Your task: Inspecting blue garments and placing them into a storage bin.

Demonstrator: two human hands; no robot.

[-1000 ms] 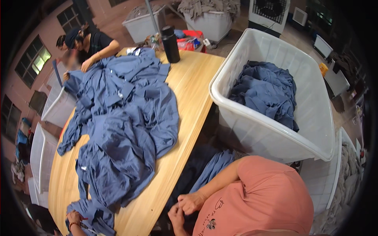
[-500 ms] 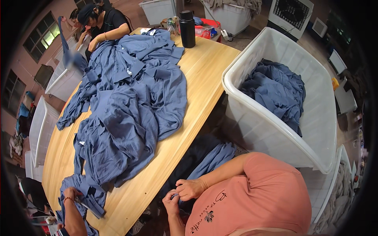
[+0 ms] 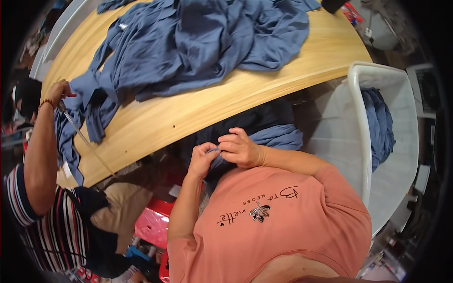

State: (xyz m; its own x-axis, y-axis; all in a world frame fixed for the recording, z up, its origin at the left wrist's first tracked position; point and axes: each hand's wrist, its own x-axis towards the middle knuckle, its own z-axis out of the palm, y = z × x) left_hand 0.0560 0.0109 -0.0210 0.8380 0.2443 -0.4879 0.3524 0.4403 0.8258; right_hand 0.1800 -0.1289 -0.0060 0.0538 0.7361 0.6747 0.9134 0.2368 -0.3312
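A blue garment (image 3: 276, 137) lies over my lap, below the table's edge, and a small edge of it rises between my hands. Thumb and fingers of my left hand (image 3: 203, 160) pinch that edge. Right beside it, my right hand (image 3: 241, 150) holds the same bit of cloth, its index finger raised and bent. The pinched part is mostly covered by my fingers. Beyond my hands, a heap of blue garments (image 3: 203, 47) is spread across the wooden table (image 3: 174, 111).
At left, a co-worker's hand (image 3: 59, 92) grips a thin metal rod (image 3: 87, 141) near the garments. A white plastic bin (image 3: 359, 127) holding blue cloth (image 3: 377, 127) stands at right. A red stool (image 3: 153, 221) is at lower left, and a black bottle (image 3: 332, 4) sits at the table's far edge.
The view has swung down and left, so my hands appear higher. My right index finger has lifted, while the cloth stays pinched. The co-worker at left has come further into view.
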